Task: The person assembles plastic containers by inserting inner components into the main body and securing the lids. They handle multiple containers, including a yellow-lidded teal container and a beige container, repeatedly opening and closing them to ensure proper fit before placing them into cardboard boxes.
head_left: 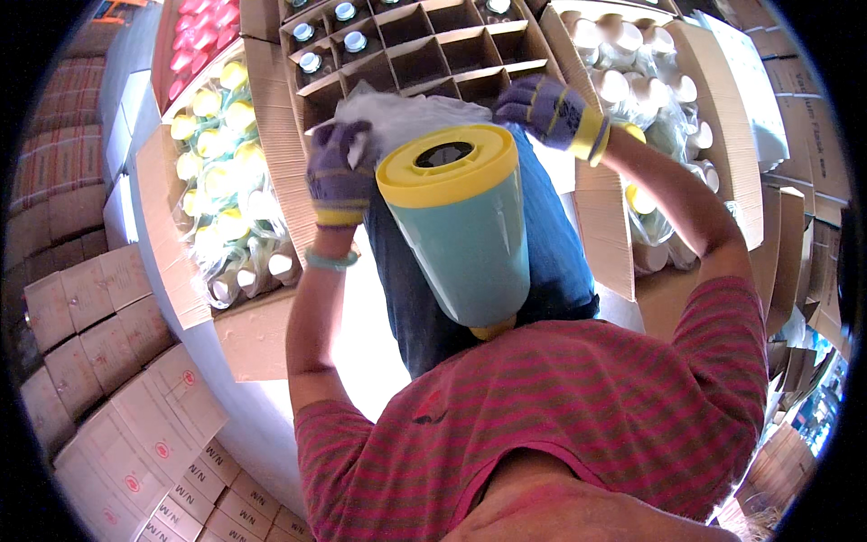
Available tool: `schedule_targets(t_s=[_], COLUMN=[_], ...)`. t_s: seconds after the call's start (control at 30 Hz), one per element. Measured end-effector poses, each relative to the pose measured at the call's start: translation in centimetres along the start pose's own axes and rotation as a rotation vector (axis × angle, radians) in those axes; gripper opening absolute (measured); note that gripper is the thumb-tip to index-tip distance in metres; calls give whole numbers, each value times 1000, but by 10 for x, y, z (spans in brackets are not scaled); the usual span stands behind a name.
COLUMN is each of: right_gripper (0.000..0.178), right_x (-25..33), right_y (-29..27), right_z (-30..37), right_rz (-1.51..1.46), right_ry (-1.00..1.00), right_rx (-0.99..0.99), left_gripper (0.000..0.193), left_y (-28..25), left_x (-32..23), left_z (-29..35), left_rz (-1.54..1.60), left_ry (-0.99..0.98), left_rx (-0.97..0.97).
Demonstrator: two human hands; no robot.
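Note:
A teal jug-like container (465, 257) with a wide yellow lid (492, 154) and a dark central opening rests tilted on my lap. Beyond its lid lies a crumpled clear plastic bag (411, 117). My left hand (341, 170), in a purple and yellow knit glove, is closed at the bag's left side, with a bit of plastic showing between the fingers. On the far right of the bag, my gloved right hand (553, 110) has its fingers curled together at the bag's edge. Its fingertips are partly hidden.
Ahead stands a divided carton (424, 63) with several blue-capped bottles. Open cartons of plastic-wrapped containers flank me: yellow and white tops (217, 154) left, mostly white tops (646, 90) right. Red containers (203, 36) sit far left. Stacked boxes (149, 434) stand lower left.

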State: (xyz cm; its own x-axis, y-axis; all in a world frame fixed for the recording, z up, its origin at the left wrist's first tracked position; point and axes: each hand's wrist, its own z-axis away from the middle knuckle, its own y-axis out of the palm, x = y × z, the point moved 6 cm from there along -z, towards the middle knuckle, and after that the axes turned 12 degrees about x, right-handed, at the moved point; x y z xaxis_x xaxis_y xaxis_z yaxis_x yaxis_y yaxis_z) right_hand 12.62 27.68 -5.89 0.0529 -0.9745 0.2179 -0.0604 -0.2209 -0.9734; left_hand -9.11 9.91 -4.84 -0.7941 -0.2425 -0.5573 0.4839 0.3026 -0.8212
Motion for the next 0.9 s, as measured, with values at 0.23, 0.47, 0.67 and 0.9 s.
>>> schedule_targets(t_s=[0.23, 0.47, 0.67, 0.9], right_gripper=[18, 12, 25, 33], right_x=[44, 75, 151, 141], right_y=[-28, -48, 0, -6], right_z=[44, 45, 82, 66], right_rz=[-1253, -783, -143, -497], right_ry=[165, -157, -367, -148], right_rx=[-17, -10, 316, 67], left_gripper=[20, 15, 19, 133], left_y=[-33, -38, 26, 17], left_x=[-38, -65, -81, -51], left_z=[87, 101, 179, 191], left_rz=[1057, 595, -9, 611], left_ry=[-101, 244, 706, 272], left_rx=[-62, 124, 407, 357])
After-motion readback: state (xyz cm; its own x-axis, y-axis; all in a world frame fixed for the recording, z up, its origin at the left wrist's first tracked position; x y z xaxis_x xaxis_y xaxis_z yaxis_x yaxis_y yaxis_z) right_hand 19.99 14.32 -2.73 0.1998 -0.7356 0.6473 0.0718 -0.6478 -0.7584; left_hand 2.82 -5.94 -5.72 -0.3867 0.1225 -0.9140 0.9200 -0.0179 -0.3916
